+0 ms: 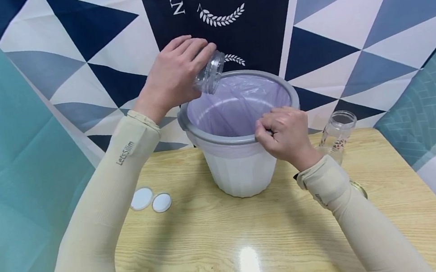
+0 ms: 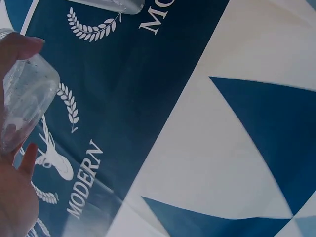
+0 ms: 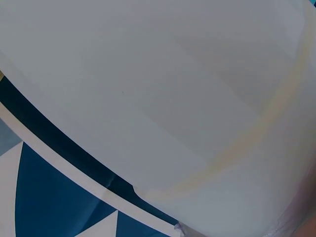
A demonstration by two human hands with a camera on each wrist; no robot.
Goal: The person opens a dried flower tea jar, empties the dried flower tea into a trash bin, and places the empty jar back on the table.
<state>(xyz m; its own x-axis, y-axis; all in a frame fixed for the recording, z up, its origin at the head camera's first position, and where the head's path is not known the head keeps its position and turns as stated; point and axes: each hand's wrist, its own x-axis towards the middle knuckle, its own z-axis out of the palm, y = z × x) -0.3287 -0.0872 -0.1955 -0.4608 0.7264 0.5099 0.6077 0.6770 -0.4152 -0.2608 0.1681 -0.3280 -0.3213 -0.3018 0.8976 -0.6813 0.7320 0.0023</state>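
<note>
In the head view, my left hand point(image 1: 175, 72) grips a clear jar point(image 1: 210, 74), tipped so its mouth points down over a white bin point(image 1: 242, 171). The left wrist view shows the jar point(image 2: 30, 91) with the thumb and a finger round it; a few small specks mark its wall. A pale purple liner point(image 1: 231, 111) covers the bin's inside, and a grey ring point(image 1: 218, 140) forms its rim. On the rim's near right side, my right hand point(image 1: 286, 134) holds on with curled fingers. White bin wall point(image 3: 148, 98) fills most of the right wrist view.
Two white round lids point(image 1: 162, 202) lie left of the bin on the wooden table point(image 1: 199, 247). Right of it stands a clear patterned jar point(image 1: 338, 132), with another clear container partly behind my right wrist. A gold lid point(image 1: 359, 188) shows beside my right forearm. A patterned cloth point(image 1: 325, 14) hangs behind.
</note>
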